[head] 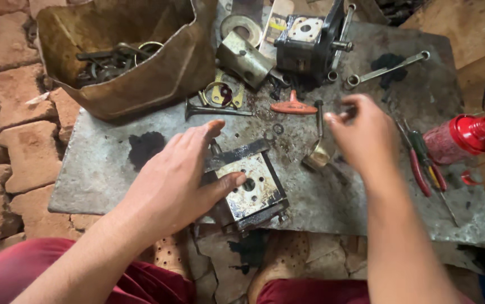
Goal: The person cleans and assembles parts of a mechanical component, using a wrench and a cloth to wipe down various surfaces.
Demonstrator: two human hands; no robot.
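Pump housing [249,191], square, grey metal with a pale bored face, at the near edge of a stained metal work plate [101,174].
Left hand [183,174]: fingers spread over the housing's left side, thumb laid on the face beside the centre bore, steadying it.
Right hand [361,132]: raised just beyond the housing, thumb and fingertips pinched together on a small part, too blurred to identify.
Step in hand, by judgement: block held still while a small fitting is fetched or sorted; the next move would call for a firm hold and careful alignment with one of the face holes.
Nearby on the plate: brass-coloured shell piece [318,156]; orange T-handle key [293,107]; valve-like stem [217,110]; second pump body [307,42], dark, at the far edge; cylindrical metal block [242,56]; ring spanner [389,68]; red-handled pliers [420,169]; red oil can [462,135], right.
Far left: worn leather bag [124,62] holding loose tools, next to brick paving [11,129].
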